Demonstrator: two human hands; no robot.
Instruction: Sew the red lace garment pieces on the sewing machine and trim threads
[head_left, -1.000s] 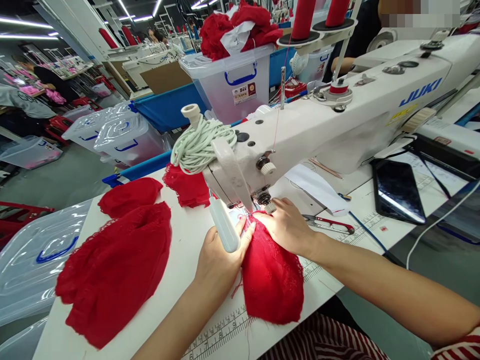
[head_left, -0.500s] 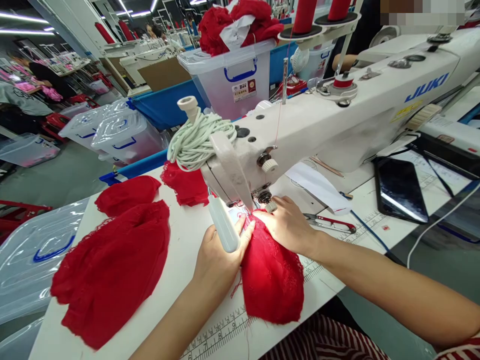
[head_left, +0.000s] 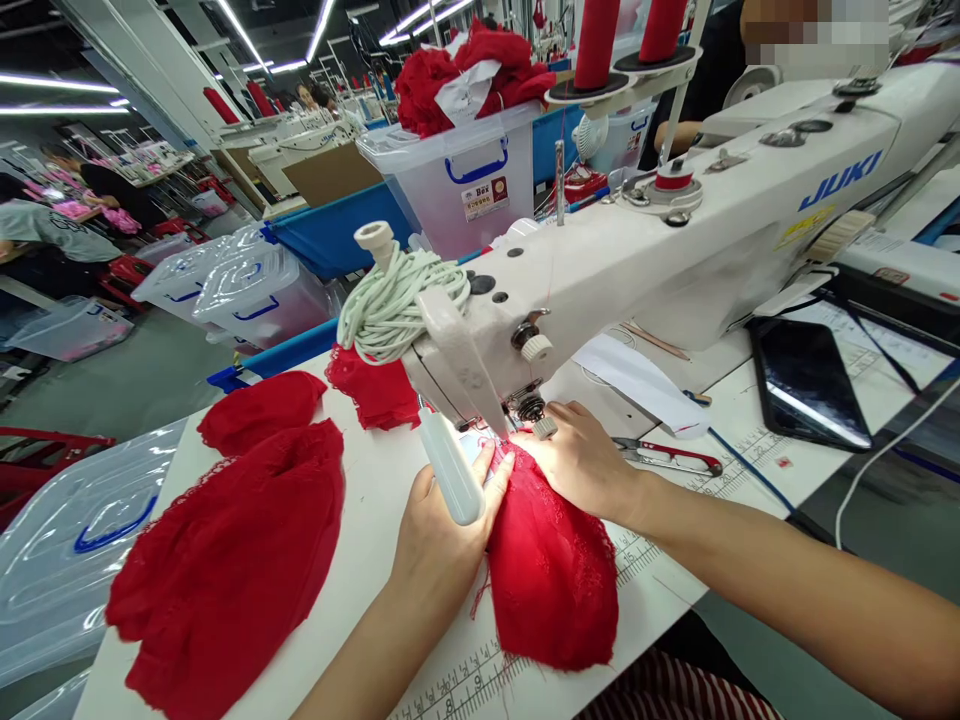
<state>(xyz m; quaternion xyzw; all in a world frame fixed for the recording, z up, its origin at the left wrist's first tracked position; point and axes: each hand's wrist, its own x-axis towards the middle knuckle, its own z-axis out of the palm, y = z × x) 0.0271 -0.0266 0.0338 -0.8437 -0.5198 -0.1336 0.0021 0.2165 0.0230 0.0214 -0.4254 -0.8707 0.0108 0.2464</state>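
Head view: a red cloth piece, rounded, softly creased and lace-trimmed, with loose threads beside it, is laid on the white table at the needle end of the sewing machine. It is pressed by outstretched fingertips of the left hand and by the right hand, though whether it is pinched cannot be told. "JUKI" is printed in blue on the machine, and "Box" is shown on a tub label.

JUKI marks the sewing machine; behind it, a bin label seemingly reads "Box"; below it, a ruler shows 8, 9.
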